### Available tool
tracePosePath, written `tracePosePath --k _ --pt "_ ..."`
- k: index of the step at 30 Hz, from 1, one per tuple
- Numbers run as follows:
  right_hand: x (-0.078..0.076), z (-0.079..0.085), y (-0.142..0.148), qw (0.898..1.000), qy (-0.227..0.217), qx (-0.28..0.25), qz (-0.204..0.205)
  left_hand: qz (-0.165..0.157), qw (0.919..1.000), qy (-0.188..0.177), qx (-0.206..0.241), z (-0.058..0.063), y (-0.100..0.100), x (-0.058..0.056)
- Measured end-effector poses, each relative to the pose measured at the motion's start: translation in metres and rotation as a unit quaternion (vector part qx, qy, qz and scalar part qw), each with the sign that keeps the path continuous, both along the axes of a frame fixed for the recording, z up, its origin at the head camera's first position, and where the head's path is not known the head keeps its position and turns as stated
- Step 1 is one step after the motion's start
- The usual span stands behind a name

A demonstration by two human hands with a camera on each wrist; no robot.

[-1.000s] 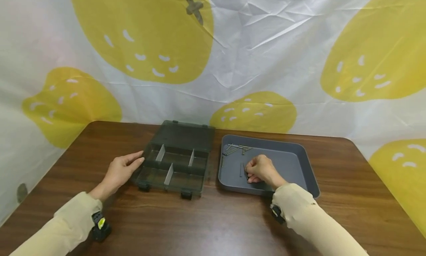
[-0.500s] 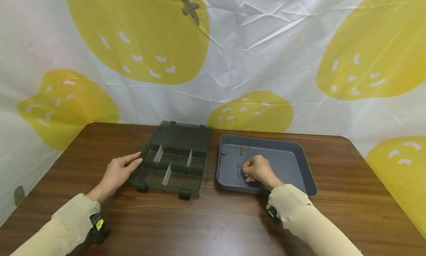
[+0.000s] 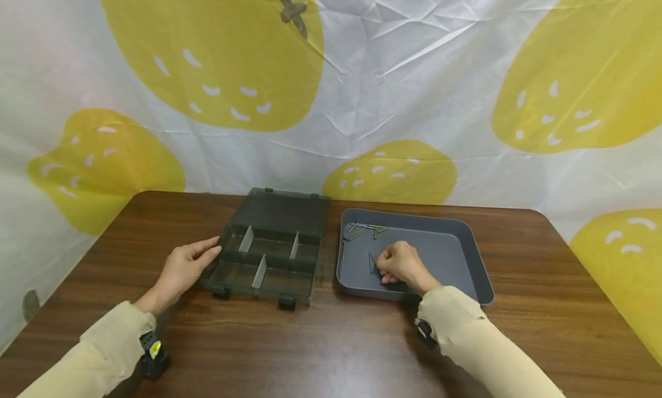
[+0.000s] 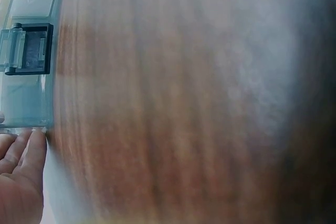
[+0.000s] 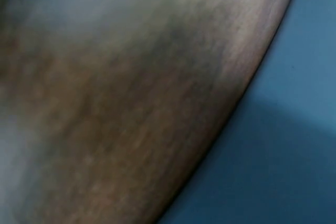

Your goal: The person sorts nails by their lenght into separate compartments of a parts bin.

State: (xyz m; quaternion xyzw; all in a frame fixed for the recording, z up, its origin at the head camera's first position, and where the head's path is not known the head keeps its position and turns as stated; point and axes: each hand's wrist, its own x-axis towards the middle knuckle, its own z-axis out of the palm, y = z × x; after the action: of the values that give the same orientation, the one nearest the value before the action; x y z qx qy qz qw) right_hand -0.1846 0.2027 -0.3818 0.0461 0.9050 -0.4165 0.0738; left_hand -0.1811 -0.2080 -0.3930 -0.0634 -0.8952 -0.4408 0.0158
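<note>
The right hand (image 3: 403, 266) bends over the near-left part of the grey tray (image 3: 447, 263), its fingers drawn to a narrow pinch at a thin pin (image 3: 376, 262). We judge that it has the pin between the fingertips; so slender a piece needs the very tips, though the knuckles hide most of the contact. The right wrist view shows us neither the pin nor the fingers.

The left hand (image 3: 183, 267) touches the left side of the divided box (image 3: 260, 271) with fairly straight fingers, not wrapped around it. We take this as light steadying, since the plastic looks light enough to slide. In the left wrist view we see those fingertips against the box's end wall, near a dark latch (image 4: 31, 49).

The box lies left of the middle of the table (image 3: 320, 358), its lid (image 3: 284, 211) folded back toward the far edge, which leaves the compartments and their pale dividers (image 3: 246, 239) uncovered from above. The tray lies just to its right, also near the far edge, so both are within the arms' reach. The tray's raised rim probably keeps the loose pins (image 3: 357, 233) from rolling off; most lie in its far-left corner, one lies by its left wall, and a single pin (image 3: 370, 263) lies just beside the right hand.
</note>
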Motion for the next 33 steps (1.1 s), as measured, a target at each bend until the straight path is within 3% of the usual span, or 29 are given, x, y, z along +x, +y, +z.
tracePosePath --k 33 --pt "0.0009 0.0023 -0.0013 1.000 0.003 0.015 0.009 0.005 1.0000 0.003 0.002 -0.0015 0.0005 -0.0004"
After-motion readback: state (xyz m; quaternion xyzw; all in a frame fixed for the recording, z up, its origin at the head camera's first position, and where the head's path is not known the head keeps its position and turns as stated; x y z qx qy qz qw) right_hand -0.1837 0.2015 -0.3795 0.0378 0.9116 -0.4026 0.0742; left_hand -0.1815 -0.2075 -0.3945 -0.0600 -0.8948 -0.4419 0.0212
